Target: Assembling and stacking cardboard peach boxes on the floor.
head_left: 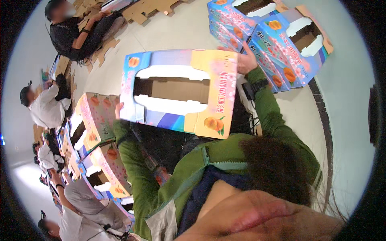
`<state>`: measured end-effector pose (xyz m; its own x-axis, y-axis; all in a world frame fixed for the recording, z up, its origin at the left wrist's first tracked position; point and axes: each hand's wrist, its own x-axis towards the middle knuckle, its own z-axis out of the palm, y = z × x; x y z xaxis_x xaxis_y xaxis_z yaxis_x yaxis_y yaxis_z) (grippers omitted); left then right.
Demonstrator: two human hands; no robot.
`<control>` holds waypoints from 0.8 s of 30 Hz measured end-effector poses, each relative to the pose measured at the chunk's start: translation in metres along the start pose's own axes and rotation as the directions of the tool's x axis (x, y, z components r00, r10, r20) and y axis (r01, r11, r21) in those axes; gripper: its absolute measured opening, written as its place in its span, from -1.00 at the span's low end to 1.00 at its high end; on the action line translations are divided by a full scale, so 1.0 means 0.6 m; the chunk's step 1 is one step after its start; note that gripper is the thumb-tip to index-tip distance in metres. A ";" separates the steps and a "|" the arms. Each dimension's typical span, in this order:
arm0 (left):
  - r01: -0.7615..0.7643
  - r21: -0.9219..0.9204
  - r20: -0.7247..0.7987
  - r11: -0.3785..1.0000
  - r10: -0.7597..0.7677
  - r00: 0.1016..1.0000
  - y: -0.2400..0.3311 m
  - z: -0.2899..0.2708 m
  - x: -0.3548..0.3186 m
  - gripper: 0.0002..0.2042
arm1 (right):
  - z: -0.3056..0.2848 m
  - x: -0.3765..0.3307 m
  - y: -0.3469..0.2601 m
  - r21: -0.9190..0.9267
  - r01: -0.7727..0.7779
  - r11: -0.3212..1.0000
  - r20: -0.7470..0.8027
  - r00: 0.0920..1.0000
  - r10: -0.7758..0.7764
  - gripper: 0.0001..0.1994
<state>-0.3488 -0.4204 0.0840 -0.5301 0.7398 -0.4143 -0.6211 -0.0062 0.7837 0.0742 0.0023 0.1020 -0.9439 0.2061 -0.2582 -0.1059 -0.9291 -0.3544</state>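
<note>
A printed cardboard fruit box (220, 86) is held in front of my body. Its top is toward me, with blue, yellow and pink panels, peach pictures and a wide opening edged by white flaps. Inside, plain brown cardboard shows. My left hand (119, 111) grips the box's left side, most of its fingers hidden behind the panel. At the opposite side, my right hand (246, 60) holds the upper right edge, one finger sticking up and the others partly covered by the box.
Similar boxes (277, 50) stand stacked at the far right, close to my right hand. More boxes (105, 120) are piled by my left arm. Along the left, several people sit on the floor (120, 48) among brown cardboard pieces (150, 11). A pale wall (352, 80) rises on the right.
</note>
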 end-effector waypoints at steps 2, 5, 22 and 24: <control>-0.093 0.061 0.019 0.994 0.092 0.996 -0.015 0.001 -0.014 -0.50 | -0.012 -0.016 0.005 0.078 0.159 0.984 0.665 0.727 -0.170 -0.01; -0.245 0.123 0.119 0.962 0.230 0.966 -0.025 0.050 -0.018 -0.46 | -0.023 -0.040 0.033 0.203 0.106 0.973 0.390 0.903 -0.179 -0.08; -0.193 -0.063 0.249 0.979 0.203 0.947 -0.022 0.642 0.217 -0.47 | -0.001 -0.025 0.143 -0.093 -0.147 0.985 0.577 0.798 0.174 -0.29; -0.094 -0.066 0.259 0.993 0.108 0.960 -0.039 0.690 0.239 -0.45 | -0.011 -0.021 0.134 -0.086 -0.158 0.984 0.557 0.811 0.179 -0.32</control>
<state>-0.1711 -0.0358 0.1980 -0.4265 0.8835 -0.1935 -0.6056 -0.1201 0.7867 0.0797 -0.0733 0.0709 -0.9587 -0.1706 0.2276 0.0723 -0.9201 -0.3850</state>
